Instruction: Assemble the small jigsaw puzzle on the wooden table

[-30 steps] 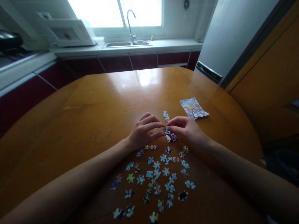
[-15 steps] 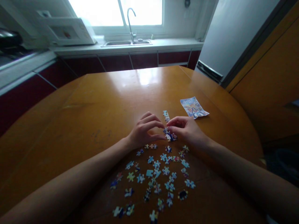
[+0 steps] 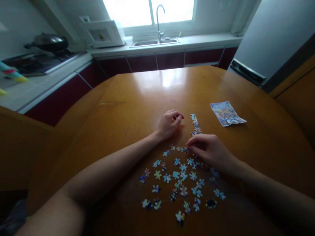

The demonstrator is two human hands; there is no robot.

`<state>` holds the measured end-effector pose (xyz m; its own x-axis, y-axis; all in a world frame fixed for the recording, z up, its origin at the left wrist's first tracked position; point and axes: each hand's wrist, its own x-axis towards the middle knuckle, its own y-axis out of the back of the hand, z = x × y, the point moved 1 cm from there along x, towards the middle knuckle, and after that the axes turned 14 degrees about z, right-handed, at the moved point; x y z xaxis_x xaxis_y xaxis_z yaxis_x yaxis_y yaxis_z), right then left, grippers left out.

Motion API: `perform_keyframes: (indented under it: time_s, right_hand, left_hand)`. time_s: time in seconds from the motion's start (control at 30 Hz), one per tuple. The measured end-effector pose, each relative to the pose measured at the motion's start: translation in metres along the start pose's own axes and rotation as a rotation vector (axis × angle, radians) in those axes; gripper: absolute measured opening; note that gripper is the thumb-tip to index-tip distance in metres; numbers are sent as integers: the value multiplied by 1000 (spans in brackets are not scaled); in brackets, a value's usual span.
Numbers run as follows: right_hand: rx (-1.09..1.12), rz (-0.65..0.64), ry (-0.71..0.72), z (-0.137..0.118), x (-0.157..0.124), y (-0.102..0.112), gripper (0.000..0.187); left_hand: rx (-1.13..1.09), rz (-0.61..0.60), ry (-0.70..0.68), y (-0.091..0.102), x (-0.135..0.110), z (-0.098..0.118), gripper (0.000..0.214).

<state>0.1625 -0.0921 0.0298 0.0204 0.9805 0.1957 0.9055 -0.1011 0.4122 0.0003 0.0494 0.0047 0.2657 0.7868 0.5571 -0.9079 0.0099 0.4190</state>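
Note:
My left hand (image 3: 170, 124) rests on the table with loosely curled fingers, and no piece shows in it. Just right of it lies a narrow strip of joined jigsaw puzzle pieces (image 3: 195, 123); its near end is hidden behind my right hand. Over the far edge of the loose pieces is my right hand (image 3: 212, 151), thumb and index finger slightly apart. A short row of puzzle pieces (image 3: 181, 149) lies right by its fingertips. Many loose puzzle pieces (image 3: 183, 176) are scattered toward me, some partly covered by my right hand.
A creased picture sheet (image 3: 227, 113) lies to the right on the wooden table (image 3: 137, 98). Beyond the table are a counter with a sink (image 3: 145, 43), a white microwave (image 3: 104, 34), and a stove with a dark pan (image 3: 50, 42). A fridge (image 3: 273, 36) stands at right.
My left hand has drawn away from the joined pieces, to their left. The right hand has come nearer to the loose pieces. The view has swung left.

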Motion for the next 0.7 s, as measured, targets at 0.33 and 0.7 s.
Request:
perform_keyframes:
  time_s: [0.33, 0.7]
  right_hand:
    - [-41, -70, 13, -27, -11, -28, 9]
    - [-208, -154, 142, -27, -1, -57, 16]
  left_hand:
    - [-24, -8, 32, 1, 0, 2, 17]
    - [-39, -20, 40, 2, -2, 7, 17]
